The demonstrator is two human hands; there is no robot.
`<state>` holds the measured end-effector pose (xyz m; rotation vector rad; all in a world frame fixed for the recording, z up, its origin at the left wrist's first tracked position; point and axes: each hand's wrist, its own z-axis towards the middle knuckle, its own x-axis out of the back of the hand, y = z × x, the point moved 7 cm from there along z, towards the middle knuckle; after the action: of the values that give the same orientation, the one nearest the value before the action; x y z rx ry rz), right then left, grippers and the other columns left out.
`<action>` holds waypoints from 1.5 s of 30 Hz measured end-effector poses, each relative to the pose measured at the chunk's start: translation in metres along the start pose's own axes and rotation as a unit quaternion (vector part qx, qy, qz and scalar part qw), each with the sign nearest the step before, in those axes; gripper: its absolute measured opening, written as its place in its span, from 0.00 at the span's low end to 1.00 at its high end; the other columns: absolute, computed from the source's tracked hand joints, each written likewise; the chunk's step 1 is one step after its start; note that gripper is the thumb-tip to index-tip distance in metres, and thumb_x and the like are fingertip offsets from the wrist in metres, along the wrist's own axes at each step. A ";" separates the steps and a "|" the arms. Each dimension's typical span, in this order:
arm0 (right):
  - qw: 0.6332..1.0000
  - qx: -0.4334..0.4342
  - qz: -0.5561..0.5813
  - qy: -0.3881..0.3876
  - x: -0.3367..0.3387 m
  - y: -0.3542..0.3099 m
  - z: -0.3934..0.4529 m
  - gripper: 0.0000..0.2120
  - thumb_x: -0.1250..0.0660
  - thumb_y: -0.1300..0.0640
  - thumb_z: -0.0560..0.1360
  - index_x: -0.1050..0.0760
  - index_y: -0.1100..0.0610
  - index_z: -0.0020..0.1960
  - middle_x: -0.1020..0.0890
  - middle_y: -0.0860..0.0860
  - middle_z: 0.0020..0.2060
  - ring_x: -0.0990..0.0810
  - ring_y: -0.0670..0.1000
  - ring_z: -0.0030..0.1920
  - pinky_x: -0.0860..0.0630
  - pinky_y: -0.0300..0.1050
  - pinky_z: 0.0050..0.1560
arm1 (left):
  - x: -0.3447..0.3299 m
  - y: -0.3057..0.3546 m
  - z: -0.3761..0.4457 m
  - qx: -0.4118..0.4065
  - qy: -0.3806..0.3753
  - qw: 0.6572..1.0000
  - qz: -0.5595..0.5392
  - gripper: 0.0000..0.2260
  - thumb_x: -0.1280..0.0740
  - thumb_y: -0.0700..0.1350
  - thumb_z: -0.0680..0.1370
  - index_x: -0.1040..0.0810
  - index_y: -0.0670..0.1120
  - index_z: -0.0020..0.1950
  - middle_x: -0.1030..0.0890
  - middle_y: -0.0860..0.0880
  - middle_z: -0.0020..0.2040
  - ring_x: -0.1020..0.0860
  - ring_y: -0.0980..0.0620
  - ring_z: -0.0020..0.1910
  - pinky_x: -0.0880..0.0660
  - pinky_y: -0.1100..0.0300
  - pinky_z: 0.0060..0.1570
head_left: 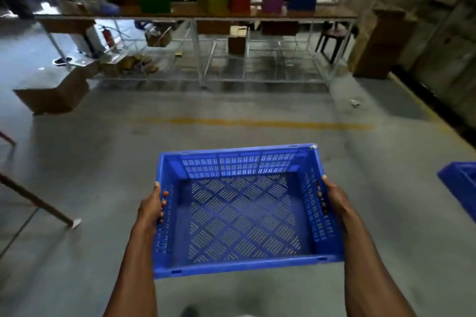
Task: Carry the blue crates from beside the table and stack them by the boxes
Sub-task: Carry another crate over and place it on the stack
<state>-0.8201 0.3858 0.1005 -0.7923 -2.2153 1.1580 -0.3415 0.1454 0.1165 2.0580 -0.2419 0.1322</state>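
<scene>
Both bare forearms are extended forward and slightly inward. The left hand is clamped on the left wall of the blue crate, fingers curled inside. The right hand is wrapped on the right wall, fingertips through its slots.

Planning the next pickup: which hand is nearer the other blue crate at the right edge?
Right. The right hand grips the held crate on the side facing the second crate; the left hand grips the far side.

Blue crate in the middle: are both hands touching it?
Touching. The head view shows the left hand and right hand wrapped on opposite side walls of the blue crate, fingers through the slots, holding it off the floor.
</scene>
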 end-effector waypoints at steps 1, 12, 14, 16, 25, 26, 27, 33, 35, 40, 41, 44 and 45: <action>1.000 0.007 0.017 -0.006 0.020 -0.001 0.000 0.18 0.43 0.39 0.79 0.25 0.53 0.50 0.28 0.51 0.30 0.36 0.50 0.25 0.39 0.40 0.28 | -0.029 0.005 0.000 0.001 -0.015 1.000 0.012 0.23 0.44 0.65 0.80 0.22 0.48 0.46 0.32 0.50 0.32 0.39 0.53 0.23 0.42 0.62 0.28; 0.960 -0.050 0.171 0.214 0.265 0.055 0.009 0.15 0.44 0.42 0.81 0.26 0.52 0.50 0.30 0.49 0.31 0.40 0.46 0.23 0.42 0.38 0.28 | -0.381 0.083 0.010 -0.055 -0.229 0.961 0.144 0.25 0.45 0.68 0.79 0.23 0.47 0.43 0.33 0.51 0.27 0.40 0.55 0.20 0.43 0.64 0.26; 0.953 -0.053 0.196 0.227 0.297 0.058 0.027 0.15 0.44 0.42 0.81 0.27 0.52 0.49 0.31 0.49 0.30 0.41 0.47 0.22 0.43 0.38 0.28 | -0.447 0.093 0.020 -0.042 -0.272 0.950 0.146 0.25 0.46 0.67 0.79 0.24 0.48 0.43 0.33 0.51 0.29 0.41 0.56 0.20 0.44 0.66 0.25; 0.944 -0.048 0.216 0.244 0.327 0.051 0.050 0.15 0.44 0.42 0.81 0.27 0.53 0.50 0.32 0.49 0.31 0.41 0.47 0.23 0.43 0.38 0.28 | -0.513 0.106 0.029 -0.038 -0.302 0.940 0.154 0.25 0.47 0.66 0.80 0.25 0.48 0.42 0.34 0.51 0.28 0.41 0.57 0.19 0.44 0.68 0.23; 0.887 -0.064 0.294 0.349 0.462 0.043 0.132 0.17 0.43 0.41 0.80 0.25 0.53 0.53 0.31 0.50 0.31 0.39 0.49 0.23 0.42 0.41 0.29 | -0.800 0.184 0.017 -0.092 -0.386 0.893 0.214 0.23 0.43 0.64 0.80 0.21 0.47 0.43 0.29 0.49 0.34 0.39 0.53 0.25 0.42 0.64 0.27; 0.878 -0.067 0.301 0.366 0.476 0.043 0.133 0.17 0.43 0.41 0.80 0.25 0.53 0.53 0.31 0.50 0.31 0.39 0.49 0.23 0.42 0.42 0.29 | -0.829 0.190 0.009 -0.096 -0.399 0.884 0.224 0.23 0.43 0.64 0.80 0.21 0.47 0.44 0.29 0.49 0.34 0.38 0.53 0.25 0.41 0.64 0.26; 0.870 -0.069 0.308 0.379 0.491 0.044 0.137 0.18 0.43 0.40 0.80 0.24 0.53 0.54 0.30 0.50 0.31 0.40 0.49 0.24 0.42 0.42 0.29 | -0.859 0.194 0.000 -0.096 -0.417 0.874 0.231 0.23 0.43 0.65 0.80 0.21 0.47 0.44 0.29 0.49 0.34 0.38 0.53 0.24 0.42 0.64 0.26; 0.827 -0.086 0.348 0.432 0.598 0.049 0.193 0.17 0.43 0.41 0.80 0.25 0.54 0.53 0.31 0.50 0.31 0.40 0.48 0.22 0.43 0.40 0.27 | -1.042 0.205 -0.038 -0.096 -0.477 0.833 0.263 0.23 0.43 0.65 0.80 0.23 0.47 0.45 0.30 0.49 0.34 0.39 0.54 0.24 0.42 0.66 0.24; 0.822 -0.091 0.344 0.445 0.637 0.046 0.220 0.16 0.44 0.42 0.81 0.25 0.53 0.51 0.31 0.50 0.31 0.40 0.48 0.21 0.43 0.39 0.27 | -1.100 0.209 -0.048 -0.116 -0.480 0.828 0.265 0.23 0.43 0.64 0.80 0.22 0.45 0.47 0.29 0.48 0.35 0.39 0.53 0.25 0.41 0.65 0.26; 0.818 -0.102 0.336 0.457 0.735 0.034 0.285 0.18 0.45 0.42 0.82 0.24 0.54 0.54 0.31 0.51 0.32 0.40 0.50 0.25 0.42 0.42 0.29 | -1.233 0.222 -0.071 -0.135 -0.488 0.817 0.275 0.25 0.45 0.65 0.80 0.22 0.45 0.49 0.28 0.47 0.36 0.39 0.52 0.26 0.42 0.64 0.28; 0.820 -0.102 0.332 0.455 0.753 0.030 0.298 0.18 0.45 0.42 0.82 0.24 0.55 0.54 0.31 0.51 0.32 0.40 0.50 0.25 0.41 0.43 0.29 | -1.257 0.227 -0.075 -0.133 -0.488 0.818 0.275 0.25 0.46 0.65 0.80 0.23 0.46 0.48 0.29 0.48 0.36 0.39 0.52 0.26 0.42 0.64 0.28; 0.828 -0.111 0.309 0.455 0.807 0.012 0.338 0.18 0.45 0.43 0.82 0.23 0.54 0.54 0.30 0.52 0.32 0.39 0.51 0.26 0.40 0.44 0.29 | -1.322 0.242 -0.078 -0.134 -0.470 0.826 0.281 0.25 0.46 0.66 0.80 0.22 0.46 0.47 0.28 0.47 0.36 0.39 0.52 0.26 0.42 0.64 0.27; 0.829 -0.114 0.304 0.455 0.823 0.005 0.351 0.18 0.45 0.43 0.82 0.23 0.54 0.54 0.30 0.52 0.33 0.39 0.51 0.27 0.40 0.44 0.30 | -1.340 0.247 -0.079 -0.131 -0.465 0.829 0.282 0.25 0.46 0.65 0.80 0.22 0.45 0.47 0.28 0.47 0.37 0.38 0.52 0.26 0.42 0.64 0.27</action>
<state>-1.6272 0.7687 0.0596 -1.7873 -1.3020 0.5155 -1.7017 0.2551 0.1033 1.5636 -1.3884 -0.5429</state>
